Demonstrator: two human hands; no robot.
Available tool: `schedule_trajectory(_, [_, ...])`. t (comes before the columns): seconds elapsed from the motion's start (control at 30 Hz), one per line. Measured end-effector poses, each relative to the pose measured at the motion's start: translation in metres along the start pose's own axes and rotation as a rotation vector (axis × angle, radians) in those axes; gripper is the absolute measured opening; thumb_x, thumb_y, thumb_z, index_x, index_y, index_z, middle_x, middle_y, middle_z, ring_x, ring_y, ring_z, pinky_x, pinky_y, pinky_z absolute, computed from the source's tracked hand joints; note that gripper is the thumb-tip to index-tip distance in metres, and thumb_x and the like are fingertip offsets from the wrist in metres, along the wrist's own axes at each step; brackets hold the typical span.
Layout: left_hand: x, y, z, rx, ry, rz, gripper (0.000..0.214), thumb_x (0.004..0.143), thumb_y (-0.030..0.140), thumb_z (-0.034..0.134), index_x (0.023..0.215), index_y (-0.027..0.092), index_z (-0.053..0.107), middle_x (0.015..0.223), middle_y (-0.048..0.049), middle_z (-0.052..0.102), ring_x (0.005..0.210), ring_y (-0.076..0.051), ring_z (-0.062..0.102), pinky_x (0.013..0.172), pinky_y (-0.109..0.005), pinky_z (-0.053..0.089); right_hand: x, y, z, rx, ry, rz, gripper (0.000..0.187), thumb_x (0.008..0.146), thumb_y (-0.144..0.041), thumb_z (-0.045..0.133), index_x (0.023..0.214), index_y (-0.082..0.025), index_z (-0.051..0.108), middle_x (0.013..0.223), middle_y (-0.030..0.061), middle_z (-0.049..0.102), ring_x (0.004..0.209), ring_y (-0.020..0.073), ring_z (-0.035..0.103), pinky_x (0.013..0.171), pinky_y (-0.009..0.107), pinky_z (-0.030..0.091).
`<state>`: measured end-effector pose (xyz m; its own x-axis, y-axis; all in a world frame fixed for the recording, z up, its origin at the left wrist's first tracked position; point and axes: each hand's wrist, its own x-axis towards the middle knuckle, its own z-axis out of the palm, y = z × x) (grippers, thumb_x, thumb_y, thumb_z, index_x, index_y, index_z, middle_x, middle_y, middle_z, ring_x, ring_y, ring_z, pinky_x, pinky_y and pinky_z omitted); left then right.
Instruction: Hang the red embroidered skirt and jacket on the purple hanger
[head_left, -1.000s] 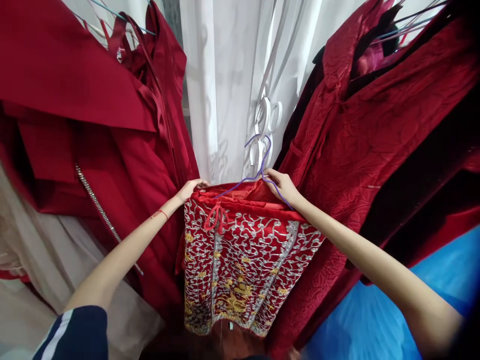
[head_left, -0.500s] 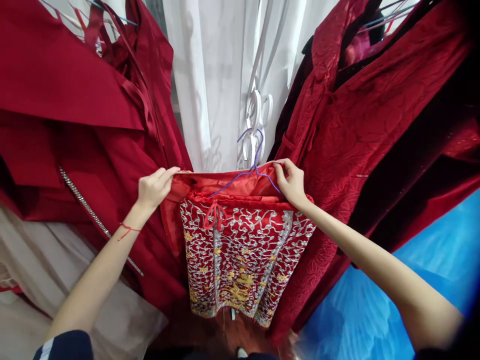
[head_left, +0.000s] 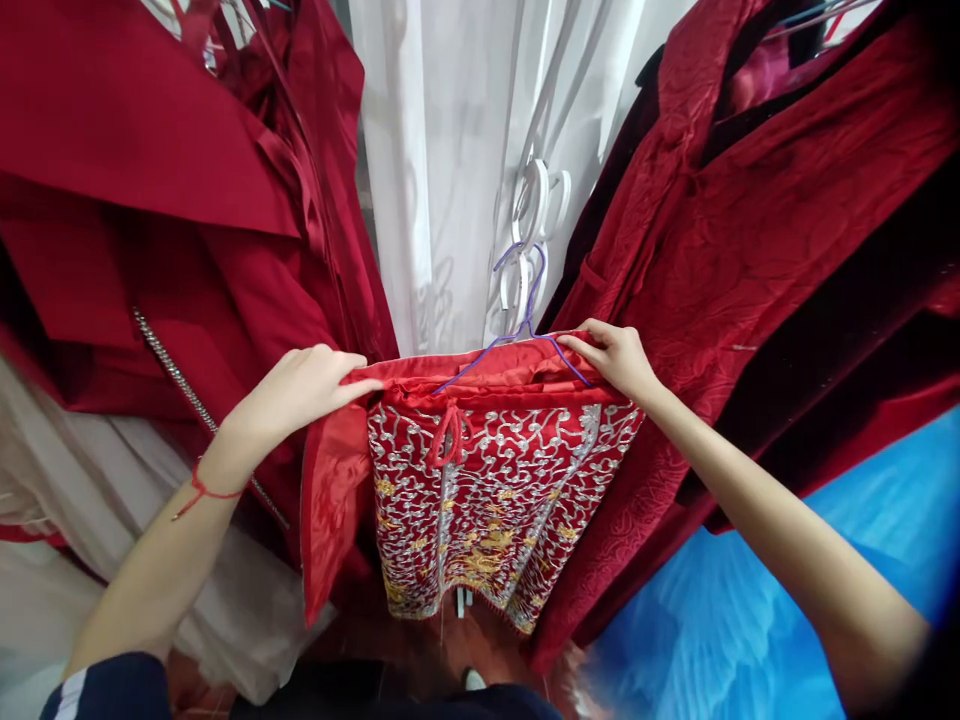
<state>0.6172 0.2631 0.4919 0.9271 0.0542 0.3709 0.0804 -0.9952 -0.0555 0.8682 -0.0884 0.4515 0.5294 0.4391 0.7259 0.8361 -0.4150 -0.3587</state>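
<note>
A red skirt (head_left: 495, 490) with silver and gold embroidery hangs in front of me, its red satin lining showing along the top and at the left flap. My left hand (head_left: 304, 385) pinches the top edge at its left end, thumb in front and fingers behind. At the right end, my right hand (head_left: 615, 355) grips the same edge between thumb and fingers. A purple wire hanger (head_left: 529, 315) stands inside the waist, its hook upward and touched by neither hand. A red drawstring bow (head_left: 450, 435) hangs at the front of the waistband.
Dark red garments (head_left: 225, 180) hang close on the left, one with a rhinestone trim. Patterned red dresses (head_left: 720, 250) hang on the right above a blue feather-printed cloth (head_left: 720, 620). White ring-shaped hangers (head_left: 534, 200) hang before a white curtain (head_left: 442, 150).
My left hand has shifted right along the skirt's top edge, and its thumb now lies in front. The lining flap at the left hangs down further. The view has tilted slightly.
</note>
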Motion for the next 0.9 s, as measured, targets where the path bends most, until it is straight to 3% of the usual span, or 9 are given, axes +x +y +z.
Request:
schedule_trajectory(0.1, [-0.001,0.032,-0.015,-0.287,0.065,0.000,0.043,0.090,0.056,0.049,0.082,0.022,0.073,0.065,-0.0012,0.066,0.066,-0.018,0.063,0.058,-0.027,0.040,-0.002,-0.001,0.000,-0.040,0.094,0.028,0.050,0.085,-0.070,0.055,0.070,-0.022,0.059,0.054,-0.0031,0.046,0.051,0.0115,0.035,0.052,0.028,0.028])
schedule_trajectory(0.2, [0.008,0.078,-0.012,-0.590,0.091,0.083,0.045,0.095,0.052,0.041,0.089,0.019,0.071,0.073,-0.0023,0.068,0.069,-0.016,0.062,0.060,-0.027,0.044,-0.001,0.004,-0.002,-0.085,0.214,0.064,0.048,0.087,-0.067,0.055,0.068,-0.024,0.056,0.054,-0.0023,0.046,0.052,0.0124,0.036,0.053,0.028,0.030])
schedule_trajectory(0.27, [0.016,0.106,-0.001,-0.727,0.006,0.162,0.043,0.098,0.047,0.038,0.091,0.017,0.067,0.078,-0.0044,0.069,0.069,-0.015,0.062,0.062,-0.027,0.046,0.000,0.009,-0.004,-0.111,0.287,0.086,0.047,0.088,-0.066,0.055,0.067,-0.024,0.055,0.055,-0.0016,0.047,0.052,0.0130,0.037,0.054,0.028,0.031])
schedule_trajectory(0.33, [0.023,0.119,0.011,-0.815,-0.203,0.274,0.039,0.099,0.045,0.037,0.094,0.017,0.064,0.081,-0.0057,0.071,0.070,-0.014,0.064,0.064,-0.027,0.048,0.000,0.015,-0.007,-0.134,0.333,0.107,0.046,0.088,-0.066,0.054,0.069,-0.024,0.057,0.057,-0.0005,0.051,0.053,0.0136,0.039,0.055,0.029,0.033])
schedule_trajectory(0.4, [0.027,0.112,0.023,-0.858,-0.260,0.369,0.036,0.099,0.045,0.038,0.103,0.018,0.062,0.092,-0.0073,0.073,0.081,-0.015,0.067,0.071,-0.027,0.052,-0.002,0.019,-0.010,-0.153,0.339,0.115,0.046,0.088,-0.067,0.053,0.073,-0.024,0.059,0.059,0.0012,0.056,0.054,0.0147,0.043,0.056,0.029,0.035])
schedule_trajectory(0.5, [0.030,0.073,0.047,-0.735,0.166,0.285,0.043,0.091,0.054,0.053,0.118,0.020,0.060,0.125,-0.0112,0.066,0.114,-0.021,0.063,0.094,-0.033,0.051,-0.005,0.023,-0.014,-0.166,0.295,0.100,0.046,0.089,-0.067,0.051,0.077,-0.024,0.062,0.066,0.0042,0.064,0.057,0.0168,0.050,0.057,0.030,0.037])
schedule_trajectory(0.57, [0.033,0.042,0.070,-0.585,0.293,0.182,0.076,0.071,0.064,0.073,0.129,0.019,0.056,0.141,-0.0144,0.057,0.129,-0.030,0.054,0.103,-0.039,0.047,-0.006,0.024,-0.015,-0.170,0.278,0.089,0.046,0.089,-0.068,0.051,0.079,-0.025,0.063,0.068,0.0049,0.066,0.057,0.0174,0.051,0.057,0.030,0.037])
schedule_trajectory(0.73, [0.044,0.002,0.114,-0.660,-0.045,0.152,0.061,0.080,0.065,0.064,0.118,0.017,0.067,0.109,-0.0072,0.075,0.098,-0.026,0.070,0.088,-0.031,0.052,-0.003,0.026,-0.018,-0.183,0.256,0.073,0.047,0.090,-0.069,0.049,0.079,-0.025,0.063,0.064,0.0034,0.064,0.053,0.0160,0.048,0.056,0.030,0.036])
schedule_trajectory(0.9, [0.049,-0.008,0.091,-0.889,-0.192,0.204,0.053,0.078,0.062,0.067,0.099,0.014,0.076,0.097,-0.0064,0.078,0.083,-0.023,0.069,0.077,-0.029,0.053,-0.003,0.021,-0.018,-0.146,0.285,0.050,0.048,0.089,-0.068,0.052,0.077,-0.023,0.062,0.063,0.0022,0.061,0.054,0.0145,0.047,0.055,0.028,0.035])
